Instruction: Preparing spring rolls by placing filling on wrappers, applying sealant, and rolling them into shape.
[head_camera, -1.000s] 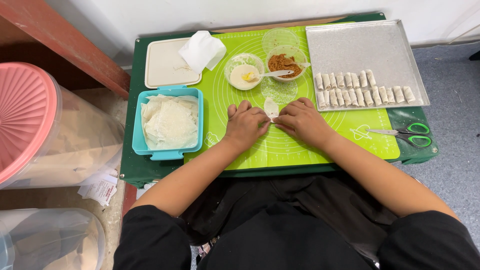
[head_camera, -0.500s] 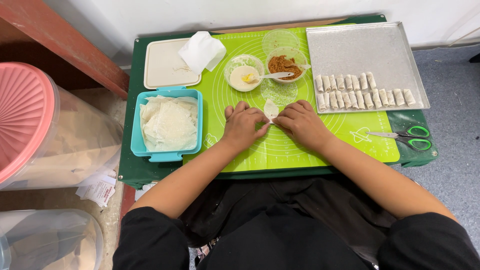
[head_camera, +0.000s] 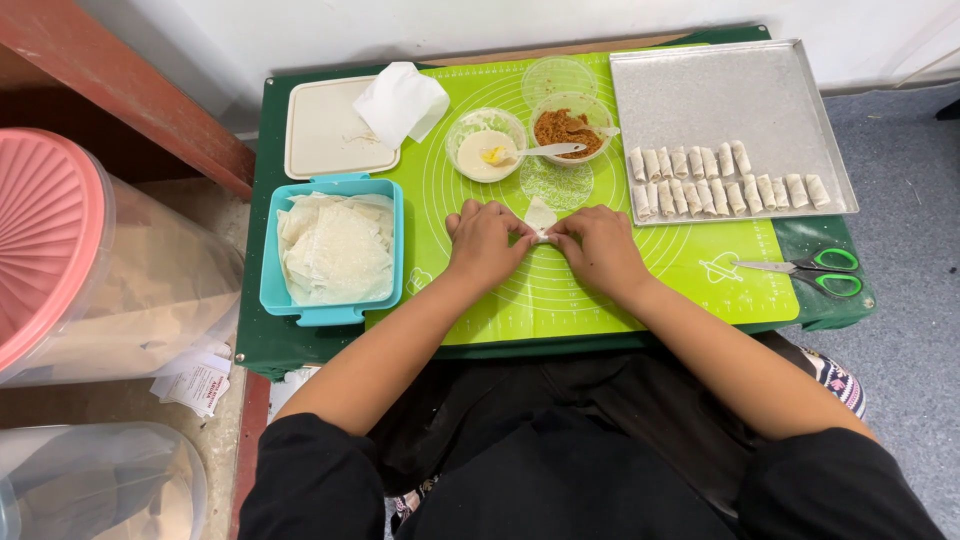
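Wrapper on green mat

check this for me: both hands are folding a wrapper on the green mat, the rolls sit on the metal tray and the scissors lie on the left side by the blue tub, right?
Not quite: the head view shows the scissors on the right, below the metal tray, not by the blue tub. The rest holds.

Bright, even overhead light; soft shadows; sharp focus; slight wide-angle edge distortion
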